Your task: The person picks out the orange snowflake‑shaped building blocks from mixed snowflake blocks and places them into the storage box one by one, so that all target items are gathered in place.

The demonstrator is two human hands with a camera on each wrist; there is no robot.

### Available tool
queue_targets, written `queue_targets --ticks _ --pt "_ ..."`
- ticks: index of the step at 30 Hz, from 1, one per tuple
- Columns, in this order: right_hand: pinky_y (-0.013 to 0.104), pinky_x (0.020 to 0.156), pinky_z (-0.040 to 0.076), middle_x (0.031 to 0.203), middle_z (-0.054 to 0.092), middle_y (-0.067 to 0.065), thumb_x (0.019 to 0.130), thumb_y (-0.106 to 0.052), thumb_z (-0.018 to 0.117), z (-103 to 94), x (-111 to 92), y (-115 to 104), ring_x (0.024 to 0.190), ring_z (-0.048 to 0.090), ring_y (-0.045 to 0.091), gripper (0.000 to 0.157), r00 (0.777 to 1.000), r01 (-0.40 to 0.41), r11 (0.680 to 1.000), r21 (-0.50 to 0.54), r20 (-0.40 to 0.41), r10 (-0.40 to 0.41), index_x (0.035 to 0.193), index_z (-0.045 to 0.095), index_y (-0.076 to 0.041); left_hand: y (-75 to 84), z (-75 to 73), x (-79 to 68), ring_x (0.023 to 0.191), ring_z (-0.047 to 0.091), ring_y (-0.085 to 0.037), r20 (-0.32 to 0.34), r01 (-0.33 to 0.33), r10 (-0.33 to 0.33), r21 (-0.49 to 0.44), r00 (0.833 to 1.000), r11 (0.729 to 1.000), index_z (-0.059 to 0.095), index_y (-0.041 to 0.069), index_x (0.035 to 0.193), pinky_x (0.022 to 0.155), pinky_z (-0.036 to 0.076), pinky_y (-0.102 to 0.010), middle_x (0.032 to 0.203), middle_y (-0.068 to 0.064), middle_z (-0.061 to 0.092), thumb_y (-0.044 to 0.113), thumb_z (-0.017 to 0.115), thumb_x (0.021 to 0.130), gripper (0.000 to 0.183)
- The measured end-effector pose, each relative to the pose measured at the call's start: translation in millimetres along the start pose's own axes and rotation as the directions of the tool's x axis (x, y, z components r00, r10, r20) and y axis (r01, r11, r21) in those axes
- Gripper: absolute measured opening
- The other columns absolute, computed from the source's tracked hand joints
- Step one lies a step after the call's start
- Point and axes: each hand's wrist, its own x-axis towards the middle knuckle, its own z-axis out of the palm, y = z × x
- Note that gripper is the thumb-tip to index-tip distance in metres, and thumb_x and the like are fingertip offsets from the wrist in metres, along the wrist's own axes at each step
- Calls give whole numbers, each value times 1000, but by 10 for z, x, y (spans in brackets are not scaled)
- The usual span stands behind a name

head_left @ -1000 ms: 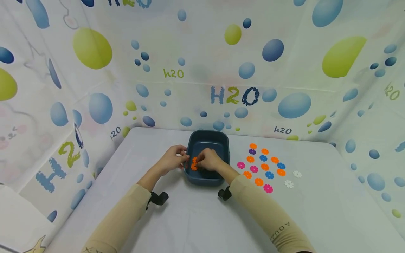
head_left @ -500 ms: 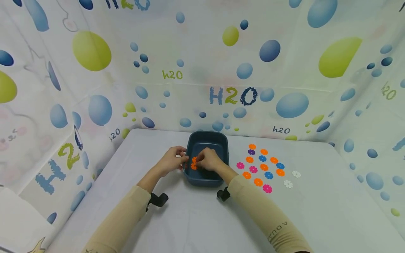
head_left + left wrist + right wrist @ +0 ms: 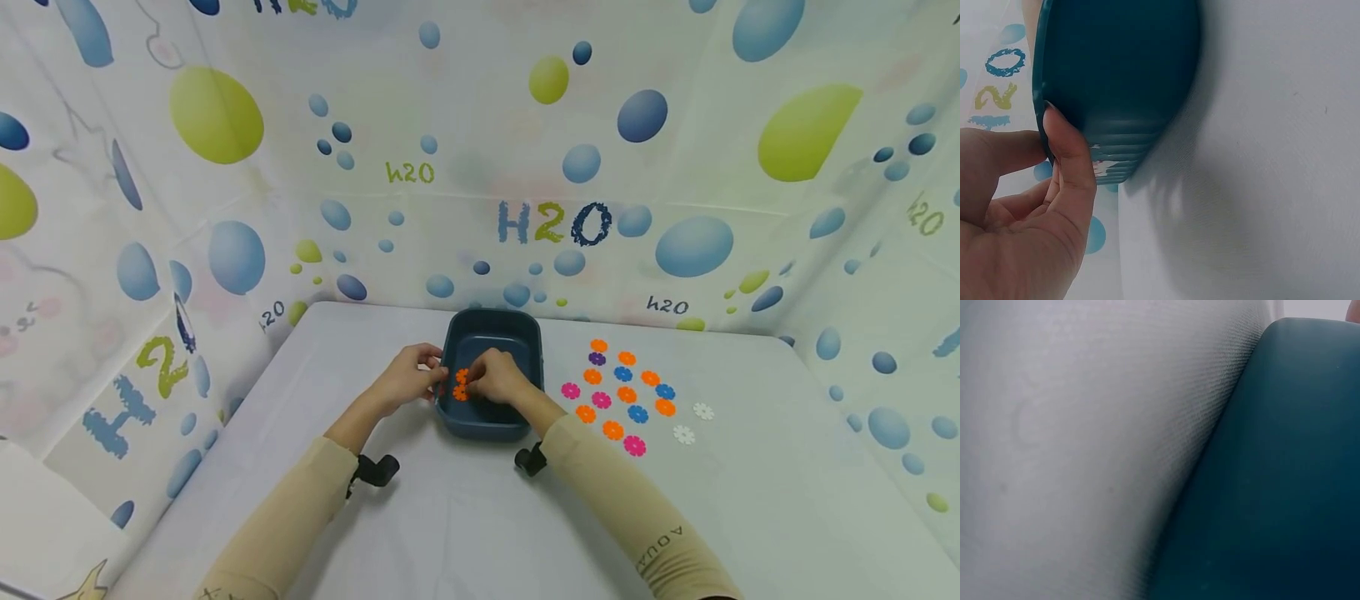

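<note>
A dark blue-green plastic bin (image 3: 488, 431) stands on the white table. My left hand (image 3: 408, 377) grips the bin's left rim; in the left wrist view the thumb lies on the outer wall and the fingers hook over the rim (image 3: 1040, 69). My right hand (image 3: 495, 379) reaches into the bin with curled fingers, pinching at the orange flower-shaped pieces (image 3: 461, 393) near its left side. The fingertips partly cover these pieces. In the right wrist view only the bin's outer wall (image 3: 1272, 475) and a sliver of skin show.
Right of the bin, several flat flower-shaped pieces lie scattered: orange (image 3: 612, 430), pink (image 3: 634, 446), blue (image 3: 638, 414), purple (image 3: 597, 359) and white (image 3: 683, 435). A printed cloth (image 3: 465, 225) hangs behind the table.
The right fingers have shifted slightly at the orange pieces, and two of these now show more distinctly, one above the other. The left hand and the bin stay in place.
</note>
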Motion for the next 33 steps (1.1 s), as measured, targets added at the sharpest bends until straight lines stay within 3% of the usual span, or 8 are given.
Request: queue_targets --ticks 6,14,20,25,33 --pt "27 68 58 88 74 8 90 -7 77 0 -10 12 74 66 16 7 1000 8 1000 5 8 -8 94 78 -1 4 2 -5 78 69 -22 5 7 -7 8 1000 1000 47 -8 140 66 61 -30 98 -14 56 5 59 103 41" --pt "31 77 58 95 74 6 94 -14 74 -107 -106 19 82 66 17 14 998 67 998 -8 5 -67 102 76 -2 -17 1 -5 79 68 -24 12 11 -11 -5 1000 1000 47 -9 140 64 61 -29 98 -14 56 4 59 102 42" --pt "38 88 58 107 73 8 95 -18 73 -371 -321 -58 97 67 21 23 991 132 991 -26 -29 -132 112 74 -1 -20 -11 -8 77 67 -23 10 3 -3 -7 1000 1000 47 -9 140 64 60 -29 97 -13 56 5 60 102 42" --pt "36 87 58 108 72 7 95 -22 73 -576 -514 -14 96 65 20 25 985 168 985 -49 -39 -170 113 73 -4 -16 -16 -4 81 69 -28 7 -2 3 -6 1000 1000 47 -9 140 64 60 -29 97 -13 56 5 60 102 42" --pt "34 79 58 108 70 6 96 -22 72 -839 -860 175 98 64 23 26 990 127 992 -6 -57 -128 115 72 -4 -25 -12 5 79 67 -25 7 5 -5 -2 1000 1000 47 -8 140 64 61 -29 97 -13 56 6 60 102 42"
